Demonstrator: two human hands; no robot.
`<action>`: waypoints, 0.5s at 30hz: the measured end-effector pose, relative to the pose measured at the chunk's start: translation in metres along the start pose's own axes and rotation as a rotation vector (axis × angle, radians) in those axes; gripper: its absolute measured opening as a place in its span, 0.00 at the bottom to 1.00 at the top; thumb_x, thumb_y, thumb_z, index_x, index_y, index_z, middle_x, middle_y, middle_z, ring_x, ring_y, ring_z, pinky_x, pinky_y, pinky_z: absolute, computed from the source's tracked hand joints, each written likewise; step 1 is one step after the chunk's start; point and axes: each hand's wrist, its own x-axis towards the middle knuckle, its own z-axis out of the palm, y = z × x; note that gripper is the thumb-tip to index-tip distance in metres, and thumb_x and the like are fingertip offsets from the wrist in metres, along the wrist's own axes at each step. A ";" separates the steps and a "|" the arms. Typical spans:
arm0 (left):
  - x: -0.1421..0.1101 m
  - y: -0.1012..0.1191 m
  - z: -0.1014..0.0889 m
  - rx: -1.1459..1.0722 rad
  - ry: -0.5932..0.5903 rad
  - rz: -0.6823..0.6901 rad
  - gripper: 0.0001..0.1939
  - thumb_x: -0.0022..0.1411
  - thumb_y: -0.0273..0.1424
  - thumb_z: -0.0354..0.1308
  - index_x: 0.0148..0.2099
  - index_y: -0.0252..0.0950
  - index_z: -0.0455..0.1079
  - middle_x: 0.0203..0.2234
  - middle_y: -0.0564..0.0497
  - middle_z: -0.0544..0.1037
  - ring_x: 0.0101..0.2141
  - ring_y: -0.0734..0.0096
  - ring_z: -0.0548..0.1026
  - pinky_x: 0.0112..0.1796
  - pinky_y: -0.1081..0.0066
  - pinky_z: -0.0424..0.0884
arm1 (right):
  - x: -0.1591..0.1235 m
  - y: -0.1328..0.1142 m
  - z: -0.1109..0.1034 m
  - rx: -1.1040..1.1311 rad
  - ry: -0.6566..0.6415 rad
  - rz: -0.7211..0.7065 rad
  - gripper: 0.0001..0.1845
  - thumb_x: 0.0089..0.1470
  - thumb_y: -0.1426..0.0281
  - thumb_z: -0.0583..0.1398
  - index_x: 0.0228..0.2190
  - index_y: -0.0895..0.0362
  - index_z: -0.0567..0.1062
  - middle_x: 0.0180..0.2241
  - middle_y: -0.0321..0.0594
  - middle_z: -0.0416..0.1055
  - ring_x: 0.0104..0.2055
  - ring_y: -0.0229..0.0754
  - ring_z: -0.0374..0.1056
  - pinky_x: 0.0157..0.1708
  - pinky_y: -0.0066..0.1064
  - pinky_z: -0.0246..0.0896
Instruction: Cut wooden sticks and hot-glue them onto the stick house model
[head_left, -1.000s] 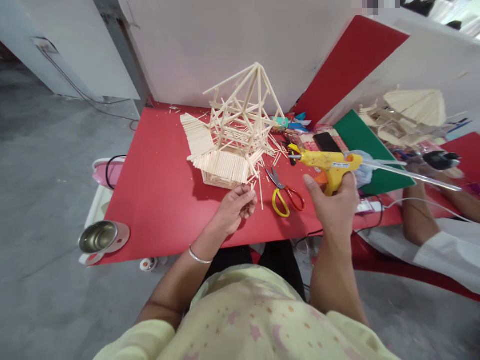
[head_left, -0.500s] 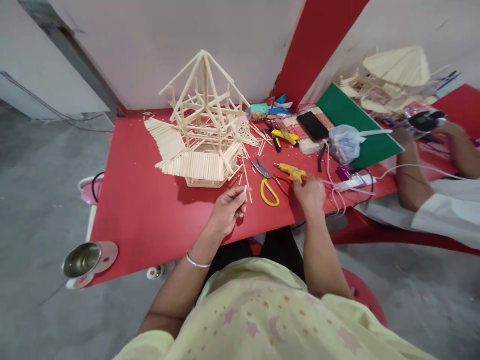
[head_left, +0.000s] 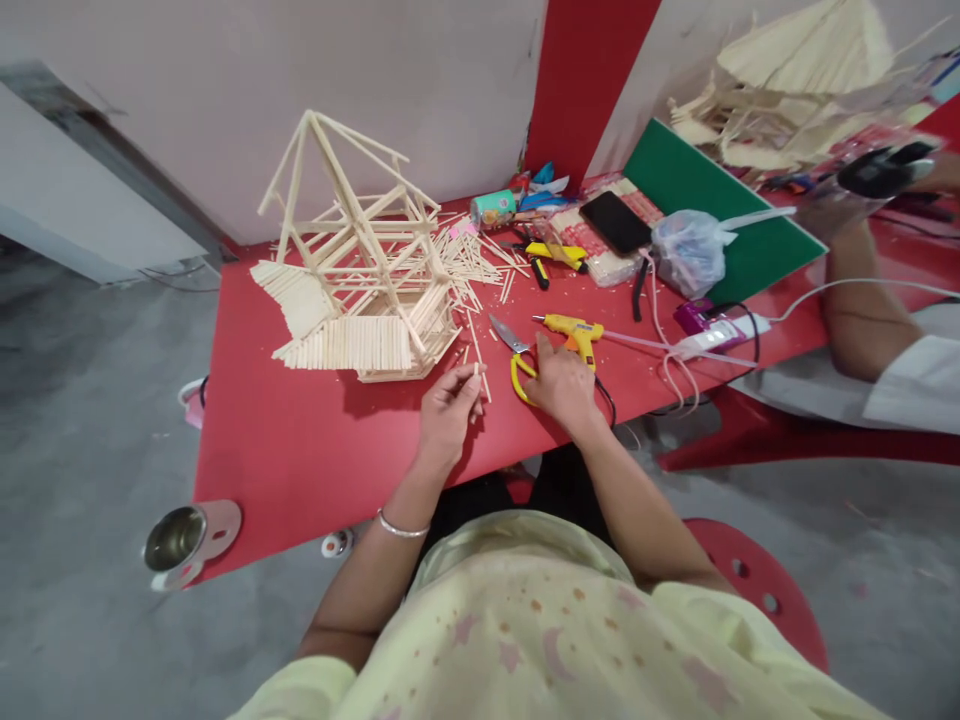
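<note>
My left hand pinches a short wooden stick just in front of a house model built of pale sticks on the red table. My right hand rests closed over the yellow handles of a pair of scissors, whose blades point up-left. A yellow glue gun lies on the table right behind that hand, not held. Loose sticks are scattered to the right of the model.
A steel cup stands on a disc at the table's front left corner. Behind the glue gun lie a phone, a plastic bag, a green board and a power strip. Another person's arm works at the right.
My right hand lowered the glue gun onto the table, let go of it and moved left onto the scissors. My left hand keeps its stick. The view shifted left.
</note>
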 end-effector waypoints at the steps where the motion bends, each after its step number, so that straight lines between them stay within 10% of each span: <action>1: -0.001 0.000 0.001 0.025 0.015 0.012 0.18 0.57 0.41 0.70 0.46 0.36 0.79 0.21 0.57 0.73 0.20 0.81 0.68 0.22 0.79 0.65 | -0.002 0.003 0.000 0.056 -0.003 0.022 0.38 0.56 0.65 0.61 0.65 0.64 0.64 0.43 0.59 0.77 0.45 0.58 0.72 0.45 0.44 0.66; 9: 0.000 -0.001 0.015 0.119 0.051 0.108 0.16 0.58 0.39 0.70 0.47 0.39 0.82 0.27 0.55 0.76 0.22 0.82 0.68 0.27 0.77 0.67 | -0.053 0.004 -0.026 0.640 0.118 -0.186 0.37 0.61 0.51 0.60 0.64 0.56 0.63 0.53 0.53 0.71 0.53 0.51 0.70 0.55 0.43 0.65; 15: -0.003 0.000 0.027 0.169 0.009 0.150 0.11 0.60 0.37 0.68 0.44 0.40 0.82 0.26 0.55 0.75 0.24 0.79 0.67 0.29 0.76 0.67 | -0.071 -0.008 -0.041 0.459 -0.005 -0.212 0.32 0.65 0.51 0.57 0.63 0.56 0.68 0.47 0.52 0.71 0.48 0.52 0.69 0.48 0.41 0.66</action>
